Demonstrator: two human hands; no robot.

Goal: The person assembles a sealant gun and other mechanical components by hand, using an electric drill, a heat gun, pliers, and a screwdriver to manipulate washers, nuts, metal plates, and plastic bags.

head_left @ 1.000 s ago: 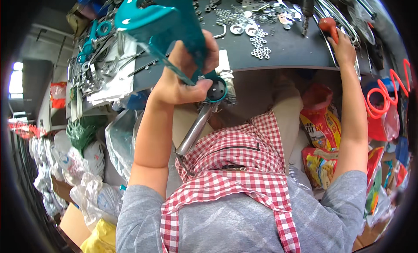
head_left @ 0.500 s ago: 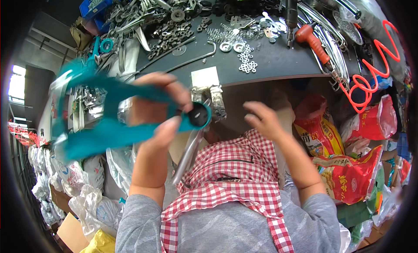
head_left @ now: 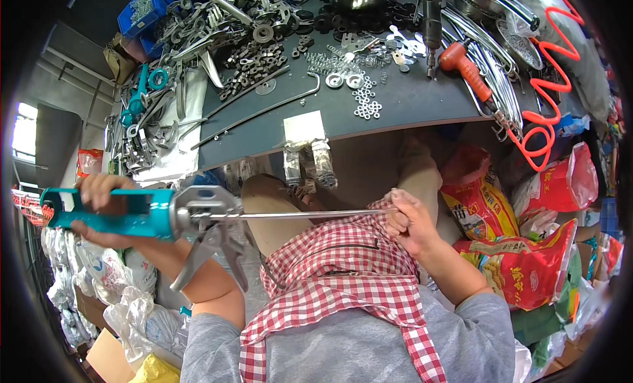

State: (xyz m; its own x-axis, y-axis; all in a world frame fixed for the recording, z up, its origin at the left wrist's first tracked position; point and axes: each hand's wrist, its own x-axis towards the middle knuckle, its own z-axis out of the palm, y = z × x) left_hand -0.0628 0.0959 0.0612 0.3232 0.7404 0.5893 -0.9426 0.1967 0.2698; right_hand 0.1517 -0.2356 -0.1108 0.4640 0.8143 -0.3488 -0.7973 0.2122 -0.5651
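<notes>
A teal caulking gun [head_left: 148, 211] lies level in front of me, its frame pointing left and its grey metal handle and trigger hanging down near the middle. My left hand [head_left: 102, 208] is closed around the teal frame towards its far left end. From the handle a thin steel rod [head_left: 310, 215] runs out to the right. The rod's right end is hidden in the curled fingers of my right hand [head_left: 409, 221], above my red checked apron [head_left: 343, 271].
The dark workbench [head_left: 264, 135] carries piled metal parts [head_left: 247, 66], springs [head_left: 326, 64], small nuts [head_left: 367, 102] and another teal frame [head_left: 135, 99]. A red-handled air tool [head_left: 467, 69] with a coiled red hose [head_left: 544, 93] lies at right. Bags [head_left: 521, 264] stand below it.
The caulking gun has swung round, so its handle end now faces right and its frame points left. My right hand has gone from open and empty to closed on the rod.
</notes>
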